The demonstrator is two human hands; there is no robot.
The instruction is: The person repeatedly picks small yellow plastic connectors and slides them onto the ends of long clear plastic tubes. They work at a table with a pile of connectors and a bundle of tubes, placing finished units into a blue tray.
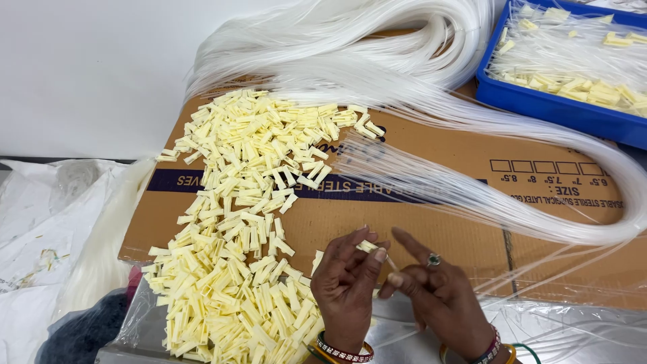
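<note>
Pinching a single pale yellow plastic clip (pixel 368 247) between thumb and fingertips, the left hand (pixel 345 286) sits low in the middle of the view, fingers curled tight around that small piece. Right beside it, the right hand (pixel 431 296) has thumb and forefinger pressed together near the clip's end, apparently on a thin clear tube (pixel 391 264), though the strand is too fine to be sure; its other fingers fan out, a ring showing on one.

Just left of the hands lies the big heap of loose yellow clips (pixel 236 222), spilling from the upper middle down to the bottom edge across a flattened cardboard box (pixel 445 229) that covers the counter. That heap looks large, so plenty of clips appear not yet fitted.

Above and to the right, a thick bundle of clear tubes (pixel 350 47) loops round the far side of the cardboard, its cut ends (pixel 357 158) fanning out next to the clips. Bare ends there, no clips on them as far as one can see.

Up in the top right corner, a blue tray (pixel 539 101) holds tubes with yellow clips on them, judged to be the finished lot. A fair share done, then, but the loose heap suggests much is left.

A clear plastic sheet (pixel 539 323) lies under the right wrist, and white plastic bags (pixel 40 229) bunch at the far left.
</note>
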